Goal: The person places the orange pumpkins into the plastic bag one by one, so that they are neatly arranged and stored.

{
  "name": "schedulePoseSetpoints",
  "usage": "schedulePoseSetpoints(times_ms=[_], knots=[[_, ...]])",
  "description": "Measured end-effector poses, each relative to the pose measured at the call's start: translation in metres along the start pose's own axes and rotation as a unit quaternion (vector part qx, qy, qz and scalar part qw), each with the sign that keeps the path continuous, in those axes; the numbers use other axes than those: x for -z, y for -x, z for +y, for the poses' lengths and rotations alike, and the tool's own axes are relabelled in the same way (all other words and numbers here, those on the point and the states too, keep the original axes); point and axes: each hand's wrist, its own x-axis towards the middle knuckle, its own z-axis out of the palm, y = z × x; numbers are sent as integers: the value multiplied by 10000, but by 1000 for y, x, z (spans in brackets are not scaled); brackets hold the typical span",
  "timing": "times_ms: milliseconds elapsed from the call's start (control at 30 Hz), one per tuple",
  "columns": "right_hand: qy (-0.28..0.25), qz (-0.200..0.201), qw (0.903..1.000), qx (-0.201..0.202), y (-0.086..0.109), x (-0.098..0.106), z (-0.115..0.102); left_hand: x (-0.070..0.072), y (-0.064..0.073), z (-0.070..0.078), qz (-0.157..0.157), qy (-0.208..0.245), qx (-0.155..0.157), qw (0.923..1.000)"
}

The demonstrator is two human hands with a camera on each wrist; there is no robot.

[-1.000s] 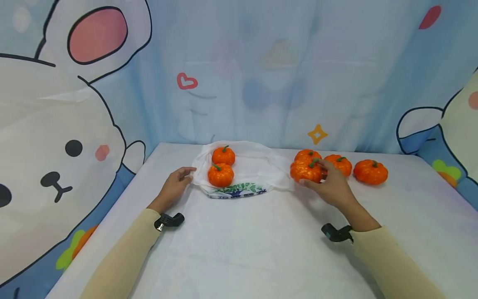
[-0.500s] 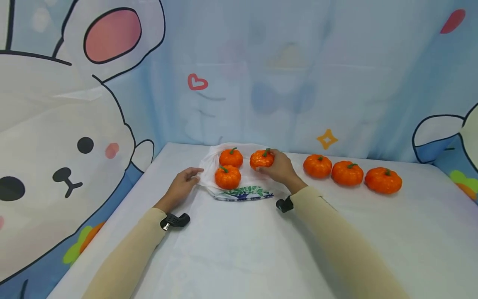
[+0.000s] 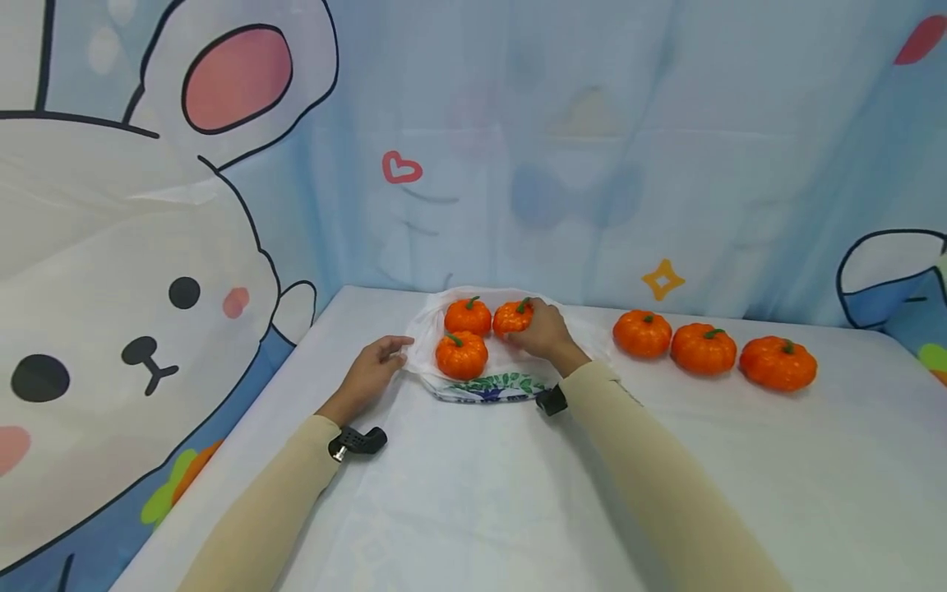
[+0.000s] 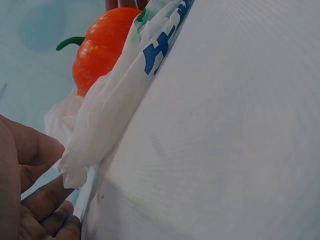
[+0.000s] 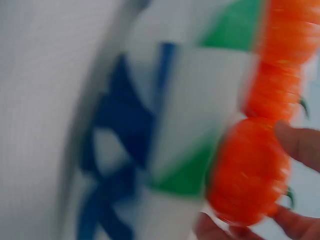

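A white plastic bag (image 3: 510,360) with green and blue print lies spread on the table. Two small orange pumpkins with green stems sit on it, a back one (image 3: 468,316) and a front one (image 3: 462,355). My right hand (image 3: 543,333) grips a third pumpkin (image 3: 512,319), close beside the back one; in the right wrist view, thumb and fingers go round this pumpkin (image 5: 248,172). At the bag's left edge, my left hand (image 3: 372,372) pinches the thin plastic; the left wrist view shows the crumpled bag edge (image 4: 75,170) between thumb and fingers.
Three more pumpkins stand in a row on the right: a left one (image 3: 642,334), a middle one (image 3: 704,349) and a right one (image 3: 779,363). The white-covered table (image 3: 473,493) ends at a printed curtain (image 3: 473,222) behind. Each wrist wears a small black camera (image 3: 358,441).
My right hand has carried one pumpkin leftward from the row on the right to the bag. My left hand has stayed at the bag's edge. The head view has turned slightly left.
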Motion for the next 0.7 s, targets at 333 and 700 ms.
schedulePoseSetpoints(times_ms=[333,700], knots=[[-403,102,9981,451,62,54,34,4,-1,-1,-36,-69,-101,9999],[-658,899,9912,712,122,97,84,23,5,-7,44,-204,-16,9998]])
